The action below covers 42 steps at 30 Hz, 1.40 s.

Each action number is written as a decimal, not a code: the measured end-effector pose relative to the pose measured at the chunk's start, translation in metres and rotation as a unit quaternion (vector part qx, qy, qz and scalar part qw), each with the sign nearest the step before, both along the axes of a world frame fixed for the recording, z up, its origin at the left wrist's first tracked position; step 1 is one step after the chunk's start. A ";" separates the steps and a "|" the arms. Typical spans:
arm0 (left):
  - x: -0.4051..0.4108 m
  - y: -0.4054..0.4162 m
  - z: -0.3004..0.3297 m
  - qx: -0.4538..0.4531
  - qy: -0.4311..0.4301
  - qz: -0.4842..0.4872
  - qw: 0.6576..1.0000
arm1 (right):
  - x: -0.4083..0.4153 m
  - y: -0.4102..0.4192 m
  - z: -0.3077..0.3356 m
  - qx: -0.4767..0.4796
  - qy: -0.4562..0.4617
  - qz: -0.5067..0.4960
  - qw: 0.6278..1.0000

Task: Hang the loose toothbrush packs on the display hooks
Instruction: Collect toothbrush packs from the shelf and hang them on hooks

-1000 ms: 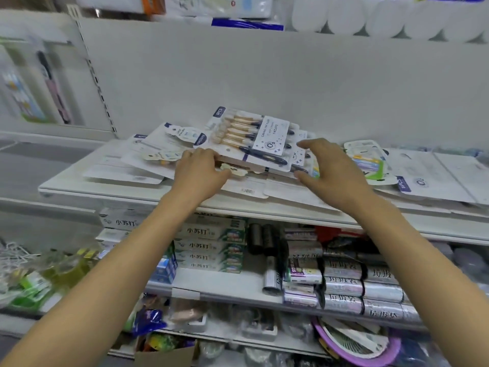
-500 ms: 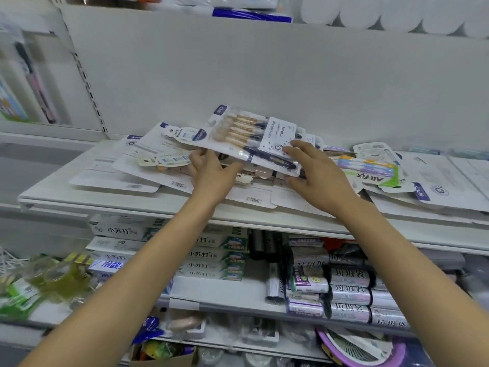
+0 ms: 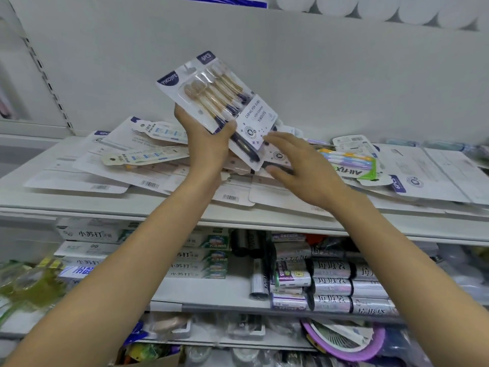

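2 bare forearms, no sleeves, left hand and right hand ungloved.

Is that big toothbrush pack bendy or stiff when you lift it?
Probably fairly stiff: the toothbrush pack stays flat though the left hand grips only its lower edge. Likely light, since one hand lifts it. Its glossy plastic blister may be slippery.

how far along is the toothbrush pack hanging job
Barely started. Done: nothing visibly hung; no display hooks show in this view. In hand: the left hand grips one six-piece toothbrush pack, tilted up off the pile, while the right hand reaches open over the next pack. Left: the loose packs spread flat along the shelf.
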State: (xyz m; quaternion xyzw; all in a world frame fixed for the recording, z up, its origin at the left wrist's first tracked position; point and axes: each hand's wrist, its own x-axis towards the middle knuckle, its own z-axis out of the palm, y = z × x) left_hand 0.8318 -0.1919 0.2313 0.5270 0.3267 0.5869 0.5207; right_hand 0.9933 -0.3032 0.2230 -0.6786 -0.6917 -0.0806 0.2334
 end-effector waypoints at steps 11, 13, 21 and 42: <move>-0.020 0.004 -0.014 -0.124 -0.052 -0.028 0.991 | 0.094 -0.013 0.014 -0.138 -0.022 -0.231 0.963; -0.017 0.000 -0.017 -0.142 -0.053 -0.034 0.988 | 0.102 -0.015 0.016 -0.186 -0.033 -0.242 0.952; -0.013 -0.007 -0.021 -0.157 -0.052 -0.036 0.985 | 0.119 -0.007 0.023 -0.212 -0.046 -0.239 0.947; -0.008 -0.012 -0.027 -0.074 0.001 -0.043 0.996 | 0.131 -0.073 0.084 -0.032 -0.014 -0.355 0.934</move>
